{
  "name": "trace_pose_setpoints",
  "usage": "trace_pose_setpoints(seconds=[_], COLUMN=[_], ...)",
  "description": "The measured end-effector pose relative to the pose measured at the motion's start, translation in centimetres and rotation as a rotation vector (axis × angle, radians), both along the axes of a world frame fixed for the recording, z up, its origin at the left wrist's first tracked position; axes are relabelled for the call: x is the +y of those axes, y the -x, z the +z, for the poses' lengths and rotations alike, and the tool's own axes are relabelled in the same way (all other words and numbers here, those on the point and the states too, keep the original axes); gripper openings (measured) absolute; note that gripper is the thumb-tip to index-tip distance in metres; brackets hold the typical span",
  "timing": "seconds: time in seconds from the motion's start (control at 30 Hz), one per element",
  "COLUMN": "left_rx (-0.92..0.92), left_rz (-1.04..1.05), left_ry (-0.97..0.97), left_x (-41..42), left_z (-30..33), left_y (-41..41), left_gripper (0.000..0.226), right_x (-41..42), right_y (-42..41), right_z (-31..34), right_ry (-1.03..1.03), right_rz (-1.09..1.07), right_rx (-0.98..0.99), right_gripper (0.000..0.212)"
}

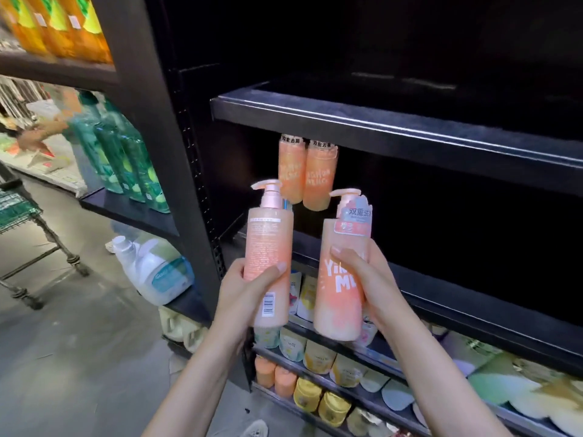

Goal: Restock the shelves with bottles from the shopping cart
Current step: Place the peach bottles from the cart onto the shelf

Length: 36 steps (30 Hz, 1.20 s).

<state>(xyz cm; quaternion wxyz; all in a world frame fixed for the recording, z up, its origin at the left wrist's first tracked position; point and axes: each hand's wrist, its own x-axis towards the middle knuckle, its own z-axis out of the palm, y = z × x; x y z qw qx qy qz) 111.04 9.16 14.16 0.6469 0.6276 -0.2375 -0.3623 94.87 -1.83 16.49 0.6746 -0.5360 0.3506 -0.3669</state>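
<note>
Left hand [249,288] and right hand [367,282] each grip one upright peach pump bottle [268,247] before the shelf [378,127].

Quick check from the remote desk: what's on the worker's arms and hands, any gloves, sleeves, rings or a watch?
Nothing worn that shows. The left hand and right hand are bare, with no gloves, and no rings visible. Both forearms are uncovered down to the frame's bottom edge: no sleeves, watch or wristband in view. Fingernails look short and unpainted.
</note>
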Motion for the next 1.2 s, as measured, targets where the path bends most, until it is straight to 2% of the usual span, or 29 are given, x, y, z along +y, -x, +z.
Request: trace_pose_setpoints(seconds=[0.13,0.27,0.37,0.53,0.63,0.83,0.87,0.97,1.0,1.1,1.2], left_rx=[-0.039,-0.148,-0.239,-0.299,-0.327,-0.354,-0.350,-0.374,-0.403,-0.492,-0.595], left_rz=[-0.078,-0.112,-0.120,-0.100,-0.144,-0.220,-0.235,-0.291,-0.299,-0.271,-0.191], left_ry=[0.027,0.050,0.059,0.053,0.048,0.099,0.113,0.132,0.130,0.121,0.121], left_x=[-4.0,-7.8,-10.2,-13.0,-14.1,-15.5,-15.7,-15.8,-15.8,-15.9,-16.3], left_z=[0.7,1.0,0.8,-0.1,-1.0,-2.3,-2.3,-2.3,-2.4,-2.8,-3.0], left_y=[-3.4,-6.9,-8.8,-10.9,-11.4,-11.8,-11.9,-12.3,-12.4,-12.4,-11.7], left_gripper=[0.054,0.057,0.054,0.084,0.088,0.082,0.082,0.082,0.082,0.098,0.107], right_x=[-2.0,-4.4,-5.7,-7.5,-8.5,-9.7,-9.7,-10.0,-10.1,-9.8,-9.3], right_y=[-2.3,-5.1,-7.3,-10.1,-10.9,-10.7,-10.7,-10.9,-10.9,-10.6,-10.3], right_z=[0.5,1.1,1.0,-0.1,-1.0,-2.2,-2.3,-2.3,-2.4,-3.6,-5.7], right_ry=[0.027,0.093,0.115,0.102,0.048,0.014,0.032,0.140,0.191,0.314,0.306], right_rz=[-0.092,-0.168,-0.212,-0.275,-0.350,-0.420,-0.417,-0.453,-0.462,-0.434,-0.407], right_rx=[-0.006,0.038,0.087,0.130,0.155,0.248,0.249,0.219,0.205,0.202,0.206], right_gripper=[0.050,0.055,0.051,0.030,0.021,0.033,0.039,0.081,0.086,0.090,0.087])
